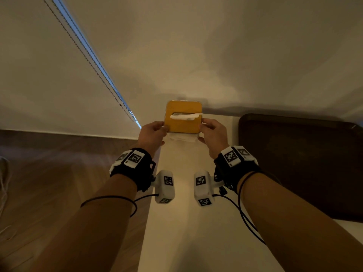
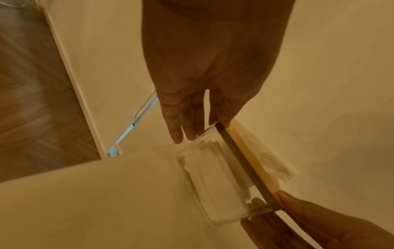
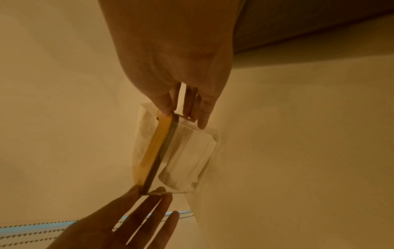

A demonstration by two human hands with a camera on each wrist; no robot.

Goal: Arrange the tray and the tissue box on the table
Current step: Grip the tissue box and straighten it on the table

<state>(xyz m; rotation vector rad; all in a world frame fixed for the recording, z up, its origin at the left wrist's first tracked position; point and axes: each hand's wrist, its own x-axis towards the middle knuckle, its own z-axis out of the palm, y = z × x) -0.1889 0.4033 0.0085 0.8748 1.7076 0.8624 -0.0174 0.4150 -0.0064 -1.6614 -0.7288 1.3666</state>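
The tissue box (image 1: pixel 183 116) sits upright at the table's (image 1: pixel 176 222) far left corner, yellow lid up, its tissue slot running left to right. The left hand (image 1: pixel 152 135) and right hand (image 1: pixel 213 135) pinch its side edges, thumb above, fingers straight below. The dark tray (image 1: pixel 302 163) lies to the right.

tissue box (image 1: pixel 183 116) on the table's (image 1: pixel 176 232) far left corner, tray (image 1: pixel 300 163) to its right.
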